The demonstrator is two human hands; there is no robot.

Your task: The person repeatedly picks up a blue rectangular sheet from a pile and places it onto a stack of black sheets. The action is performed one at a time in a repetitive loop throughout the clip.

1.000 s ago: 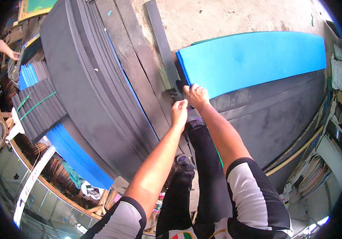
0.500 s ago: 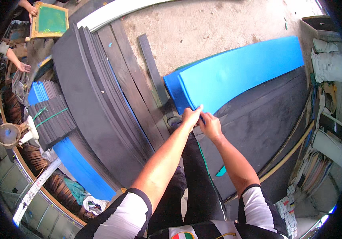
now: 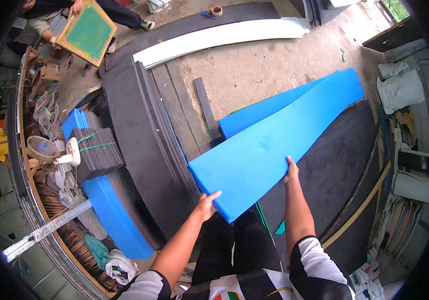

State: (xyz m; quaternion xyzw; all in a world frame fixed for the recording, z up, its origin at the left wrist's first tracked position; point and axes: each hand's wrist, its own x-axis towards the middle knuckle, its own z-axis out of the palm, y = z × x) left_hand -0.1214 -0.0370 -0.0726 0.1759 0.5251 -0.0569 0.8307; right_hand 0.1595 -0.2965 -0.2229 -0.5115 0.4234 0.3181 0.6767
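A long blue foam sheet [image 3: 269, 150] is raised in front of me, its near end close to my legs and its far end reaching to the upper right. My left hand [image 3: 206, 206] grips the near end at its left corner, thumb on top. Along the right edge, my right hand [image 3: 291, 172] holds the same sheet with the fingers hidden beneath it. Another blue sheet [image 3: 254, 114] lies behind it on the floor side. Under the held sheet spreads a large black sheet [image 3: 324, 165].
Left of me stands a tall stack of black sheets [image 3: 134, 125], beside wooden planks [image 3: 174, 95]. Farther left are a fan [image 3: 44, 149], a strapped black bundle [image 3: 97, 152] and blue sheets [image 3: 114, 215]. A person at upper left holds a green framed screen [image 3: 89, 32]. A white sack [image 3: 399, 90] sits right.
The blue sheet has come nearer and swung left over my legs. My hands have moved apart, left hand to its end, right hand to its side edge. The view has shifted.
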